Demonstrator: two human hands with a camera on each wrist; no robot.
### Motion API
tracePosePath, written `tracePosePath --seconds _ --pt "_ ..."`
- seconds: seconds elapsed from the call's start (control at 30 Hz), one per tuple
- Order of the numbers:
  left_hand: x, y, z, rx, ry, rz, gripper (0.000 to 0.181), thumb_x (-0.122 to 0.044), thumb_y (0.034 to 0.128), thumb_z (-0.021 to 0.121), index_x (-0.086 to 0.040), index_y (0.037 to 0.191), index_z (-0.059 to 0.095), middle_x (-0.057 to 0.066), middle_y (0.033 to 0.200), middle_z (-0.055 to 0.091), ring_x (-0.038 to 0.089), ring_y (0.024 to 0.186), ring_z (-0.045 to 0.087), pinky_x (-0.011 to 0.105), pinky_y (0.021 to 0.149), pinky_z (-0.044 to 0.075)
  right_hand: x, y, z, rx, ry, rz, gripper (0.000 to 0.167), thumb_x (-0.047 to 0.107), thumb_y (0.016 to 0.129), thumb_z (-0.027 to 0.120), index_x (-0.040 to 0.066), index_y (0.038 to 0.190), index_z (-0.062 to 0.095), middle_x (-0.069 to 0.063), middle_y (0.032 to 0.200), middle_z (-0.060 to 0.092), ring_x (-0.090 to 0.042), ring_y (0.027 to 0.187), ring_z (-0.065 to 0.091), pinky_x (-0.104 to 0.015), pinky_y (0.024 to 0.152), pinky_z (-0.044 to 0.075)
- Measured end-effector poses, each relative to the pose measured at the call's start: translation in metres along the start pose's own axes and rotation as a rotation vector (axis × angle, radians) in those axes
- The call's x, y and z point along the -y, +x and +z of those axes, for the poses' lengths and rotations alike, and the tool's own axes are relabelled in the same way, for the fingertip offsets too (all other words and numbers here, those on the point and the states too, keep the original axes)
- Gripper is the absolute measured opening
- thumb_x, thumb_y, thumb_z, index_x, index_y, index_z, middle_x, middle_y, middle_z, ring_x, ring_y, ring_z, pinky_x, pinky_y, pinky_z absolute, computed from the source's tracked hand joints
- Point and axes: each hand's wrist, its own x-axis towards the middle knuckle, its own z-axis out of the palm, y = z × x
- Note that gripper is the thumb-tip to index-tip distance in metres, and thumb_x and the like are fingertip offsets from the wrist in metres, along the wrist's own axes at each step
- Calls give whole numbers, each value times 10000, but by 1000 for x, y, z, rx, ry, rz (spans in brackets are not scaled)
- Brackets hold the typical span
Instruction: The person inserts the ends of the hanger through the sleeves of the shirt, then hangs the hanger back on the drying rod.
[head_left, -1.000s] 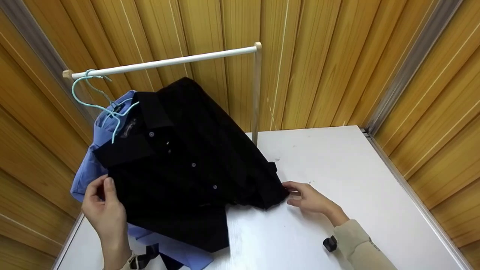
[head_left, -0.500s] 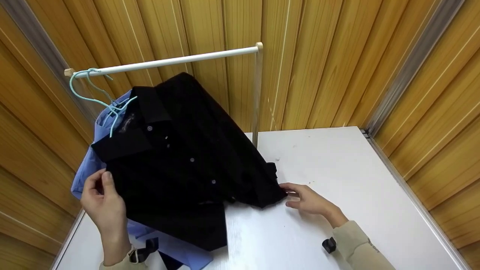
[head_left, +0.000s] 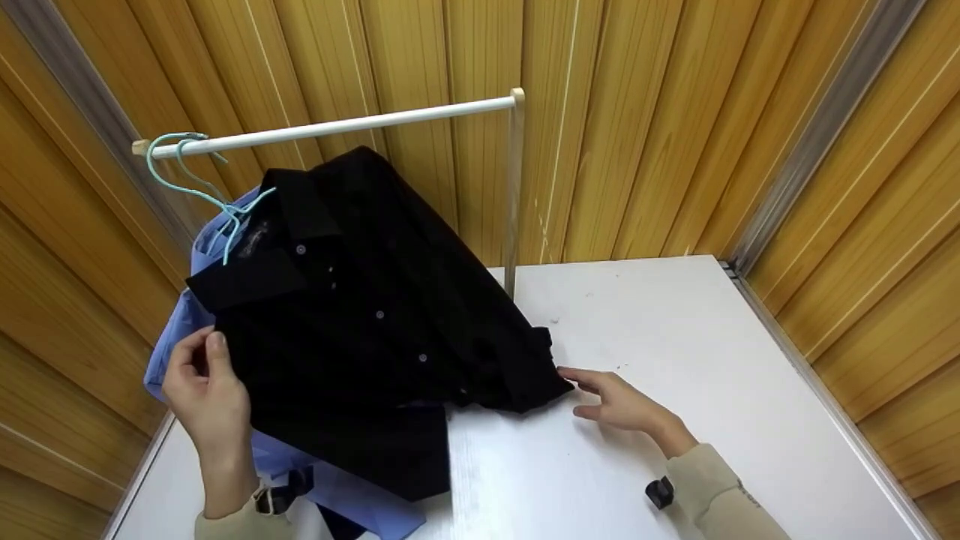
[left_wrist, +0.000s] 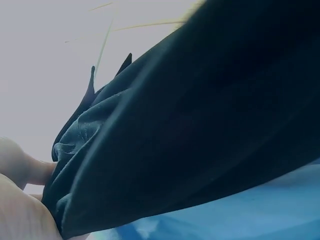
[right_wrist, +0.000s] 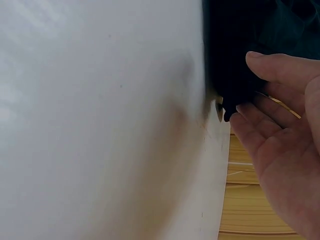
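A black button-up shirt hangs on a light-blue hanger, its collar turned toward the upper left. My left hand pinches the shirt's edge just below the collar. The same fabric fills much of the left wrist view, with my thumb at its lower left. At the sleeve's cuff my right hand has its fingers loosely extended, fingertips touching or very near the cloth. In the right wrist view, thumb and fingers stand apart around the dark cuff. Behind the black shirt hangs a blue shirt, mostly covered.
A clothes rack with a white rod stands at the back, its right post reaching down to the white table. A second hanger hook is over the rod's left end. Wood-panelled walls enclose the table.
My left hand has lifted the black shirt slightly, and the front hanger's hook has risen to the rod's left end. The right hand has barely moved, its fingers a little straighter at the cuff.
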Motion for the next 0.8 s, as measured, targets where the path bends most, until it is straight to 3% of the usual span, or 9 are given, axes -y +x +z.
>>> tracePosePath --seconds 0.2,0.37,0.57,0.8 --pt "4 4 2 5 58 -1 184 -55 1043 580 78 1128 675 42 1050 634 116 966 560 213 842 439 -1 0 1 -6 -61 -2 623 49 947 715 -27 1507 454 -241 1555 415 -435 1417 393 -576 1114 348" --pt "6 4 3 10 127 38 207 -43 1036 592 124 1131 666 14 1034 620 91 934 535 216 827 408 0 -2 1 -3 -108 24 640 118 954 725 -6 1518 450 -226 1556 423 -449 1379 441 -626 1092 347" --pt "5 4 3 21 165 103 192 -36 1024 611 126 1094 689 -66 955 578 84 856 493 232 773 366 0 -2 2 3 -123 30 650 129 953 725 -17 1519 442 -212 1537 455 -433 1380 447 -619 1104 334" --pt "9 8 0 47 236 117 209 -79 1029 622 98 1102 705 -114 925 557 62 845 489 232 738 355 1 0 1 0 -127 19 644 74 946 720 -7 1523 443 -198 1545 451 -406 1430 388 -614 1124 304"
